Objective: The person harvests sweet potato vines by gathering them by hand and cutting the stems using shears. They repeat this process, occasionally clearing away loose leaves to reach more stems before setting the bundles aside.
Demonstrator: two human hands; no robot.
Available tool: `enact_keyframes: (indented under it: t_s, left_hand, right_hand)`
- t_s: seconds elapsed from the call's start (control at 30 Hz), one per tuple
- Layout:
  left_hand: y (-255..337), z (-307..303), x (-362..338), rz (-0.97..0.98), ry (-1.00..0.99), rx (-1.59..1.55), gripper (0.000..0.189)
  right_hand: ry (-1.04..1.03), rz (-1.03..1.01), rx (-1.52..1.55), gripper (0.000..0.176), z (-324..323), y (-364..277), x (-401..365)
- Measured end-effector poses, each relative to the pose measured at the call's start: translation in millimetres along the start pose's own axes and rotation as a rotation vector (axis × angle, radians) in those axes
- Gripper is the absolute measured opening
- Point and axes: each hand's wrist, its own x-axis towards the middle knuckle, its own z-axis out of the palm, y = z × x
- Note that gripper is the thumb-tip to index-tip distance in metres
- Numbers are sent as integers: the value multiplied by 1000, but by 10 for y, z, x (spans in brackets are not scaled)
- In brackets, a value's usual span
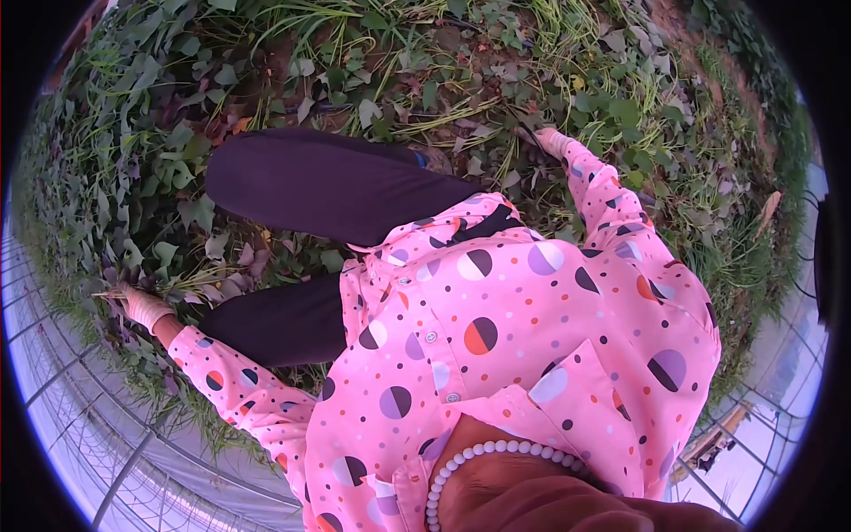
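Vines: a small clump of leafy vines (pixel 113 293), purple-green, sat low at the left edge of the bed, close by the person's side.
Left hand: the gloved left hand (pixel 144 308) was closed around that clump, fingers wrapped on the stems.
Right hand: the right hand (pixel 554 140), gloved too, was stretched out well apart from the other one, down among the grass (pixel 443 120) and leaves further up the bed. Honestly couldn't tell if it was gripping anything or just resting there. Something dark sat just beside it, too small to make out.
Ground cover: a thick mat of the same leaves (pixel 133 151) ran over most of the bed, with a strip of bare soil (pixel 674 27) showing only at the far right.
Progress: my guess is this was nowhere near finished. There was one handful in the glove, and nearly the whole bed was still green and tangled.
Person: pink spotted shirt (pixel 532 328), dark trousers (pixel 328 182) and a bead necklace (pixel 479 452), bent well over the plants.
Surroundings: greenhouse frame (pixel 106 443) and its covering curved round the lower edges of the view.
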Motion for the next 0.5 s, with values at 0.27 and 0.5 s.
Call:
enact_keyframes:
  t_s: [0.27,0.5]
  left_hand:
    - [25,81,-23,3,-53,21,34]
    - [91,115,-144,18,-74,38,38]
  right_hand:
    - [-122,-122,280,68,-40,-113,9]
    - [-143,-14,321,69,-12,-253,-15]
